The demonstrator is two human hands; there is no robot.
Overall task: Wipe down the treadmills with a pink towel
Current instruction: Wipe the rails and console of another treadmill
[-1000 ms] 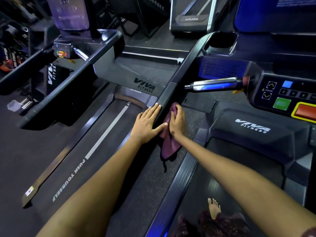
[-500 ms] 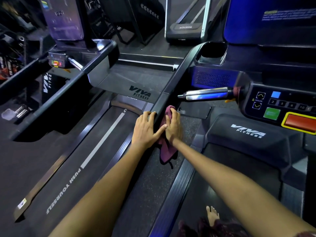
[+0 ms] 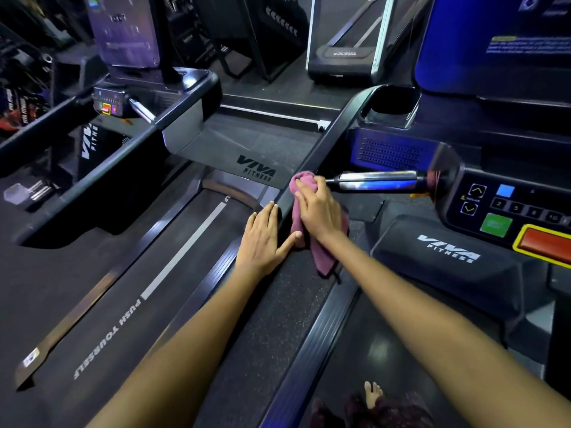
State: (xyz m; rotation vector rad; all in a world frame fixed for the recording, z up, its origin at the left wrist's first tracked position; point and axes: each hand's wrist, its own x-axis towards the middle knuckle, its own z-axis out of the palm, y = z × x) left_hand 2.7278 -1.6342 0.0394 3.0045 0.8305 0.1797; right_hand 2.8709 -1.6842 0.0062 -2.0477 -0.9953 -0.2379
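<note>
The pink towel lies draped over the black side rail of the right treadmill, bunched at its top and hanging down at the near end. My right hand presses on it, fingers curled over the bunched top part. Beside it, my left hand rests flat on the rail's left side, fingers together, thumb touching the towel. The rail runs up to the treadmill console, which has coloured buttons. A second treadmill's belt lies to the left.
A chrome handle bar sticks out from the console just right of the towel. A cup holder sits at the rail's top. The left treadmill's console and rail stand far left. My bare foot is on the right belt.
My right hand has slid the towel up the rail toward the console. My left hand has followed a little way up along the rail's left side.
</note>
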